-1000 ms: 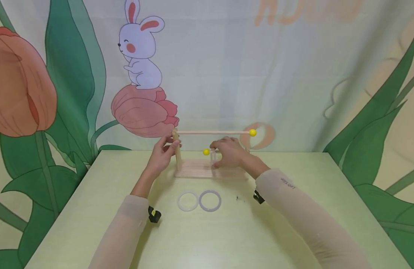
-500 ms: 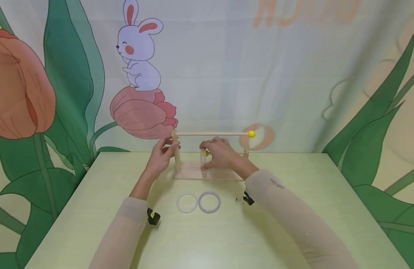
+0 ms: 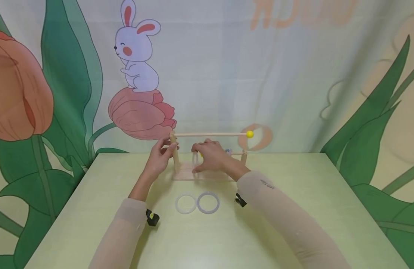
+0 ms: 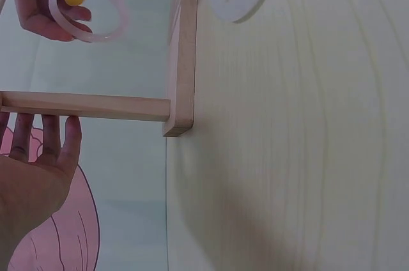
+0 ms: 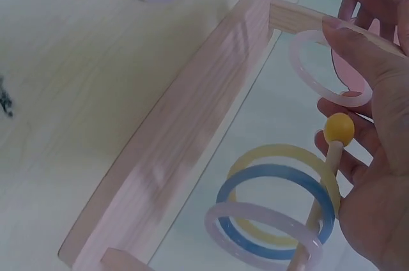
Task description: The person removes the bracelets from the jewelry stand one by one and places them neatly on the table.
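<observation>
My left hand [image 3: 159, 157] holds the left post [image 4: 96, 105] of a wooden stand, fingertips against the wood. My right hand [image 3: 211, 155] pinches a pale pink ring [image 5: 299, 69] between thumb and fingers. The ring is upright, just left of the yellow ball [image 5: 339, 130] that tips the stand's lower rod [image 5: 334, 154]. On that rod hang a yellow ring [image 5: 268, 150], a blue ring [image 5: 268, 170] and a lilac ring [image 5: 255, 208]; in the head view my right hand mostly hides them. Above runs the upper rod [image 3: 210, 134], bare of rings, its yellow ball [image 3: 249, 134] at the right.
In front of the stand's base [image 5: 179, 130], a whitish ring [image 3: 176, 203] and a lavender ring [image 3: 198, 203] lie side by side on the table [image 3: 193, 243]. A small dark bit [image 5: 5, 101] lies farther right. A printed curtain [image 3: 207, 74] hangs behind.
My right hand has carried the pale pink ring leftward along the lower rod, from right of the ball, over it, to its left. The left hand stays at the post.
</observation>
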The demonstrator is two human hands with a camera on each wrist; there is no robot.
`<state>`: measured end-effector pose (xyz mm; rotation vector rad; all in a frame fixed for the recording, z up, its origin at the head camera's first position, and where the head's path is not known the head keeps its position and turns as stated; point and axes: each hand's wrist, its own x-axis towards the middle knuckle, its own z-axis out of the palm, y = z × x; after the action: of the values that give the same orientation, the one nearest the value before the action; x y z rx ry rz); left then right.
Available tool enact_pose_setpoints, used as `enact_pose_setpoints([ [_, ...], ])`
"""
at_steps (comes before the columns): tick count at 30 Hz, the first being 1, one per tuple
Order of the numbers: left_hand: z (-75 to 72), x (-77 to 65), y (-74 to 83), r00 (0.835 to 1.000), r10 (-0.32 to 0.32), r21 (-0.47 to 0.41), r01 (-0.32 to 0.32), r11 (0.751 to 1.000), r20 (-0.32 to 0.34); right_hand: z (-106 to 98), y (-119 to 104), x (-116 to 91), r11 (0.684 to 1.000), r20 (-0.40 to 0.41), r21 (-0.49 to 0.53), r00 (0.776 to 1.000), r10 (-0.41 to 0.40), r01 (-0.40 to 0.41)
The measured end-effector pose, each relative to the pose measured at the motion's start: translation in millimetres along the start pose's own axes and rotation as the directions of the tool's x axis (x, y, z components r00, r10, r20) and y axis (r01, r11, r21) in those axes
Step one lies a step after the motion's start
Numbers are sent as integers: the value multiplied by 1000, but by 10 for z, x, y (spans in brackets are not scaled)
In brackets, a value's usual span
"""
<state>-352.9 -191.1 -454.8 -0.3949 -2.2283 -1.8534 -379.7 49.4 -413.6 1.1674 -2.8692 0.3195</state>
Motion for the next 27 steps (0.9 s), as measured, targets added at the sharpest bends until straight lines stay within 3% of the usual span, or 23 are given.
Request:
enact_pose_setpoints([
  [19, -2, 24, 21, 1000, 3, 6, -3, 1000, -8, 77, -94, -55, 995, -29, -90, 998, -54, 51],
  [27, 12, 16, 27, 1000, 0, -20, 0, 1000, -5, 55, -112, -154, 997, -63, -40, 996, -66, 64],
])
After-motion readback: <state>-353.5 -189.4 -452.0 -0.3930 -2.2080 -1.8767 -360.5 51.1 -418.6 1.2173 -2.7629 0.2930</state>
